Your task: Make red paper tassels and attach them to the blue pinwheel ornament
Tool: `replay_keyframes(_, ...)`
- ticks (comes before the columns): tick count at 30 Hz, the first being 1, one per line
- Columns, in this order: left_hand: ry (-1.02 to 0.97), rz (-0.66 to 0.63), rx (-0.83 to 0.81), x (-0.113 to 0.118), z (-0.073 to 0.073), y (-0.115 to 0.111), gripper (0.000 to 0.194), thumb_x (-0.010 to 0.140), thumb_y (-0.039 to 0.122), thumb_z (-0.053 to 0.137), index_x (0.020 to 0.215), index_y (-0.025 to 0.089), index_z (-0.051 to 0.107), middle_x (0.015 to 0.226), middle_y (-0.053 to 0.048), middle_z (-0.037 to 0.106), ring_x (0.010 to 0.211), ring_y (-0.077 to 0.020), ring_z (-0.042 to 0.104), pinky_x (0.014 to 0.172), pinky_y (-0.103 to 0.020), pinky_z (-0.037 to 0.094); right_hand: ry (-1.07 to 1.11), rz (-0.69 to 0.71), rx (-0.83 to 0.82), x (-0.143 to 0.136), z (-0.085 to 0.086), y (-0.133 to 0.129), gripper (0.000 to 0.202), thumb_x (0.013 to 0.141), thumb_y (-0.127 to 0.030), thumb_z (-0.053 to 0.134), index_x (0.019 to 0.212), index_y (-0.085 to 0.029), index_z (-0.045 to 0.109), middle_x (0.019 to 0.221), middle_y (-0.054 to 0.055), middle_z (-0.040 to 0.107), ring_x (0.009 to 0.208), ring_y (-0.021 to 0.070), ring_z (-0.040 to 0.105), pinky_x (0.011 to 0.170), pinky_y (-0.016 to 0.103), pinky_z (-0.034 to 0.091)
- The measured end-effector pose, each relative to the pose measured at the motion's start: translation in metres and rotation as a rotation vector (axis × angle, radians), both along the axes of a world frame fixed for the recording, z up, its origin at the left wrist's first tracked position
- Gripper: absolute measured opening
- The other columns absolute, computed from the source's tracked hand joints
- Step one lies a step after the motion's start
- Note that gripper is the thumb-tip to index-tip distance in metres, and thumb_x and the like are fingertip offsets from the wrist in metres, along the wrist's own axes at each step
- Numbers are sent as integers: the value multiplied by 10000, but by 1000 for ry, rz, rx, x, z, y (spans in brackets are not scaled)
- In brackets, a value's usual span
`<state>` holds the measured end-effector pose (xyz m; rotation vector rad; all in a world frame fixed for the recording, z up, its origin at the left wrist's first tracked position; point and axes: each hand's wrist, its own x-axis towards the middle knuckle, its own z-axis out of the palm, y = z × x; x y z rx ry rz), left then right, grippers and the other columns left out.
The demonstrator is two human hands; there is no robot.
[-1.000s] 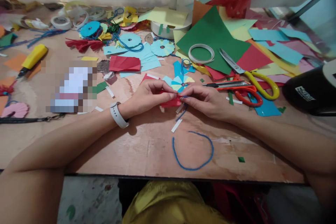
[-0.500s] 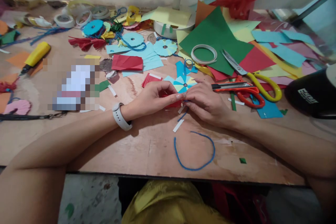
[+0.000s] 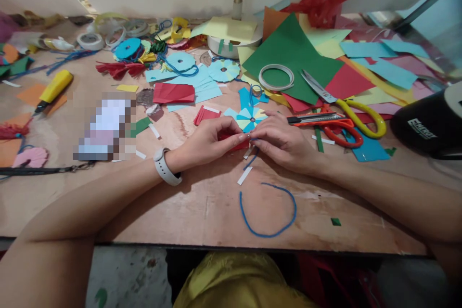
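My left hand [image 3: 211, 142], a grey watch band on its wrist, is closed with thumb and fingers pinched on a piece of red paper [image 3: 234, 146], partly hidden by the fingers. Against it, my right hand [image 3: 281, 143] pinches a blue yarn [image 3: 251, 159], whose tail hangs below the fingertips. Both sets of fingertips meet. Just behind them lies a blue and yellow paper rosette [image 3: 249, 116]. A red fringed paper strip [image 3: 207, 115] rests beyond my left hand. Nearer the table edge, a loose blue yarn piece [image 3: 295, 208] lies in a curve.
Scissors with yellow and orange handles [image 3: 364, 118] and an orange cutter [image 3: 317, 119] lie right of my hands. A black mug [image 3: 429, 125] stands at far right. Left are a blurred phone [image 3: 108, 127] and a yellow cutter [image 3: 56, 87]. Green paper [image 3: 292, 53] and tape rolls lie behind.
The view has shifted slightly, with more of the fan showing at the top. Both hands keep their pinch on the red paper and yarn, with hardly any movement.
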<state>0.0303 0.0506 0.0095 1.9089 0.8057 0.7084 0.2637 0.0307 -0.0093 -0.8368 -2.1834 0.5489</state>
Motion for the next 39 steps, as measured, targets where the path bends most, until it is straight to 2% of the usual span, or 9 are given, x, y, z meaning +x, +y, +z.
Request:
replay_keyframes(9,142,-48,150,-3,-3,5,248,1005,371,575,966,151,682,946,-73,742,835,-148,668,726,-249,496,28,12,-196,1,5,2,135,968,-294,590,965,-243,715,878,53,714,880,232,629,875,428,473)
replay_keyframes(21,180,-159,134,-8,0,12,240,1012,368,568,1023,165,695,980,-61,756,853,-136,691,735,-212,504,44,45,-188,2,1,5,125,971,-288,586,978,-247,705,874,44,700,871,220,582,855,418,446)
replay_keyframes(30,220,-157,169,-9,2,11,212,1013,332,566,1004,167,699,988,-52,755,850,-121,688,751,-198,495,6,52,-189,3,1,7,140,976,-281,585,978,-224,712,873,57,705,861,212,593,829,404,452)
replay_keyframes(39,222,-167,210,-7,7,7,200,1023,317,552,1002,163,677,959,-50,760,799,-118,683,712,-203,488,19,75,-283,5,6,6,157,956,-313,602,974,-213,721,873,50,691,850,201,598,823,388,448)
